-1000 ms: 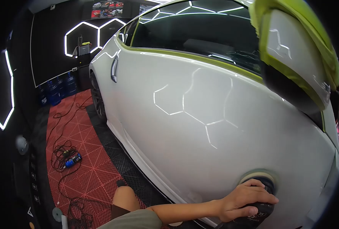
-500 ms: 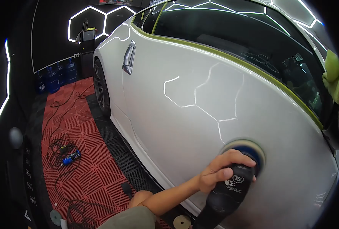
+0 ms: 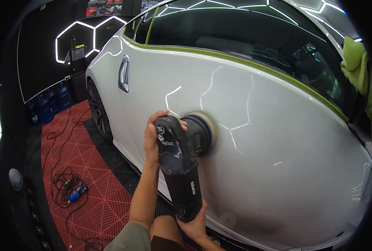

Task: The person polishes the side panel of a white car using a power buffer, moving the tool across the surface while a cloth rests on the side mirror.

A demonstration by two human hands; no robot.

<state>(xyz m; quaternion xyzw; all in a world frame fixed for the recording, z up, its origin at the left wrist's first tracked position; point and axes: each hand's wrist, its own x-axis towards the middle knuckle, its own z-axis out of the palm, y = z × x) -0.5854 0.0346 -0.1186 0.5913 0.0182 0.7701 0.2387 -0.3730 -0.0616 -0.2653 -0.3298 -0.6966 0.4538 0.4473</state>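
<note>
A black car polisher (image 3: 178, 167) is in both my hands, its round pad (image 3: 212, 130) resting against the pale silver-white car door (image 3: 274, 180). My left hand (image 3: 151, 140) wraps around the polisher's head from the left side, with fingertips showing over the top. At the lower end of the body, my right hand (image 3: 196, 225) grips the handle, partly hidden behind it. The pad's rim looks blurred. Left of the pad is the chrome door handle (image 3: 123, 73). Yellow-green masking tape (image 3: 236, 59) runs along the window's lower edge.
Red floor tiles (image 3: 96, 175) lie left of the car, with a tangled black cable (image 3: 60, 184) and a blue cordless tool or bottle (image 3: 78, 192). Blue water jugs (image 3: 46, 109) stand by the wall. A green cloth (image 3: 355, 65) hangs over the side mirror.
The polisher has moved left and up across the door, and its body stands more upright. My right hand has come into view on its rear end. The camera view has shifted slightly.
</note>
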